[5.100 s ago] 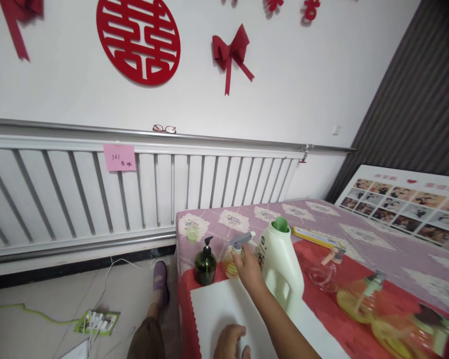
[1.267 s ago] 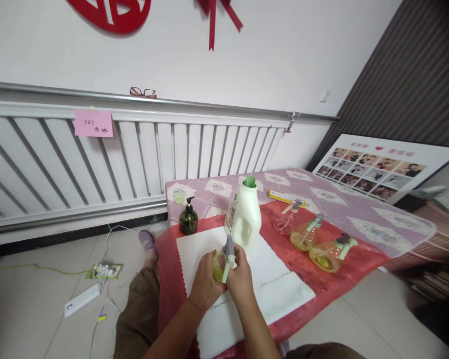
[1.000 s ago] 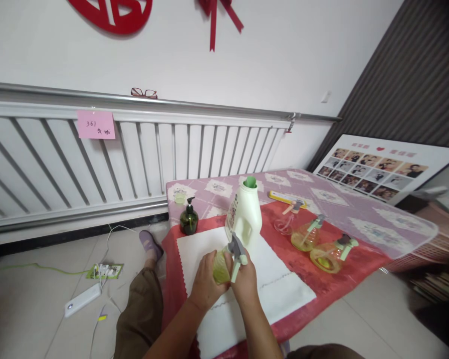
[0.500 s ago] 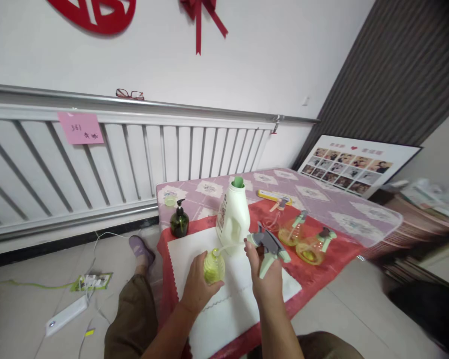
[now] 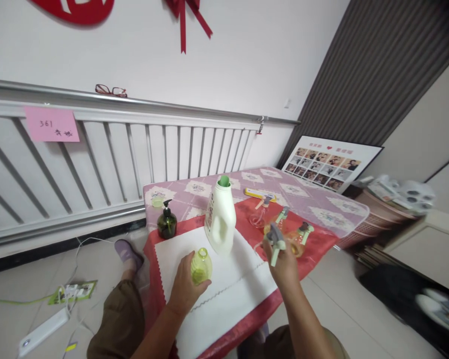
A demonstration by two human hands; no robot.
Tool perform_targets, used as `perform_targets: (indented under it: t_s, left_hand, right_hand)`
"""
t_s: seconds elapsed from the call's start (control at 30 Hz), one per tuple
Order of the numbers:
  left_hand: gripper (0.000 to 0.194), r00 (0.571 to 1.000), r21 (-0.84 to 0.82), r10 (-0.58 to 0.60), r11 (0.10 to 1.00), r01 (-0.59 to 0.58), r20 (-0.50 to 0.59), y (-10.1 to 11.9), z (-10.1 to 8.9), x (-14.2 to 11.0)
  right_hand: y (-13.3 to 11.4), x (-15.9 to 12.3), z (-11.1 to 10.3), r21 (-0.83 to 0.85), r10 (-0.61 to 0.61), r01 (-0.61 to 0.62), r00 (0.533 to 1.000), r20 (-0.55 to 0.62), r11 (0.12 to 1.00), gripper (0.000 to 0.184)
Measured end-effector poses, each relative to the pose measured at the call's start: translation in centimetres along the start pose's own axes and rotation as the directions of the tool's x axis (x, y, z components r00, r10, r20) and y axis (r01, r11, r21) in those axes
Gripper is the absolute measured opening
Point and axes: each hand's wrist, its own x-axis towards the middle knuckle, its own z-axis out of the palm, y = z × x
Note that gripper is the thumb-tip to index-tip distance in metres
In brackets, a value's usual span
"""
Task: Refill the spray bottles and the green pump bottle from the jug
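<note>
My left hand (image 5: pixel 185 286) is closed around a small yellow-green spray bottle body (image 5: pixel 201 267), its open neck facing up. My right hand (image 5: pixel 284 267) grips a grey and pale green spray head (image 5: pixel 276 243), off to the right and apart from that bottle. Between and behind my hands stands a large white detergent jug (image 5: pixel 221 219) with a handle and a green piece in its mouth. A dark green pump bottle (image 5: pixel 166 222) is at the back left. Beyond my right hand are a clear spray bottle (image 5: pixel 260 215) and two yellowish spray bottles, including one amber bottle (image 5: pixel 297 242).
A white mat (image 5: pixel 232 294) lies on a red cloth (image 5: pixel 314 254) over the patterned tablecloth (image 5: pixel 295 189). A yellow box (image 5: pixel 260 194) and a small yellow-green cap (image 5: pixel 157 202) are at the back. A radiator (image 5: pixel 134 159) runs behind; a power strip (image 5: pixel 43 331) lies on the floor.
My right hand has carried the spray head to the right, and its tube is out of the bottle's neck. My left hand still holds the bottle. The view has turned right.
</note>
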Motion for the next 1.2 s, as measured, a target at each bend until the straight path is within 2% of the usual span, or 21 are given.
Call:
perform_targets:
  t_s: [0.07, 0.17, 0.27, 0.37, 0.57, 0.67, 0.77, 0.83, 0.9, 1.07, 1.2]
  left_hand:
    - [0.084, 1.0, -0.002, 0.001, 1.0, -0.001, 0.0, -0.1, 0.0, -0.1]
    - [0.083, 1.0, 0.011, -0.001, 1.0, 0.001, 0.0, -0.3, 0.1, -0.2]
    - [0.083, 1.0, 0.022, -0.004, 1.0, 0.004, 0.002, -0.4, 0.2, -0.2]
    - [0.082, 1.0, 0.022, 0.002, 1.0, -0.002, -0.009, -0.4, 0.2, -0.2]
    - [0.08, 0.985, 0.062, -0.009, 0.998, 0.02, -0.173, -0.5, 0.2, -0.2]
    - [0.08, 0.976, 0.076, -0.033, 0.996, 0.05, -0.217, -0.7, 0.3, 0.0]
    - [0.082, 0.978, 0.065, -0.056, 0.995, 0.07, -0.203, -0.8, 0.4, 0.2]
    - [0.083, 0.979, 0.036, -0.079, 0.996, 0.088, -0.188, -0.8, 0.3, 0.2]
    - [0.084, 0.978, -0.005, -0.103, 0.995, 0.104, -0.179, -0.6, 0.2, 0.3]
    - [0.084, 0.972, -0.046, -0.155, 0.988, 0.149, -0.177, -0.3, 0.1, 0.3]
    - [0.084, 0.971, -0.029, -0.158, 0.987, 0.155, -0.179, -0.3, 0.2, 0.4]
  right_hand:
    - [1.5, 0.1, 0.7, -0.047, -0.041, 0.046, 0.994, 0.098, 0.998, 0.034]
    - [3.2, 0.0, 1.7, -0.119, -0.106, 0.141, 0.959, 0.264, 0.983, 0.031]
    - [4.4, -0.1, 2.0, -0.185, -0.147, 0.245, 0.893, 0.426, 0.952, 0.026]
    - [5.3, 0.2, 1.8, -0.247, -0.139, 0.319, 0.825, 0.548, 0.915, 0.028]
    - [7.0, 1.0, 1.7, -0.312, -0.067, 0.397, 0.702, 0.709, 0.863, 0.027]
    - [7.0, 0.9, 1.9, -0.323, -0.029, 0.393, 0.672, 0.74, 0.861, 0.027]
    - [6.6, 0.5, 2.1, -0.32, -0.001, 0.368, 0.658, 0.753, 0.873, 0.024]
    - [6.5, 0.4, 2.1, -0.31, 0.009, 0.343, 0.659, 0.752, 0.887, 0.021]
    - [6.5, 0.4, 2.2, -0.3, 0.012, 0.303, 0.685, 0.728, 0.904, 0.02]
    - [6.2, 1.0, 3.2, -0.235, 0.01, 0.141, 0.838, 0.546, 0.962, 0.036]
    - [4.8, 1.7, 5.6, -0.072, 0.006, 0.026, 0.912, 0.409, 0.997, 0.047]
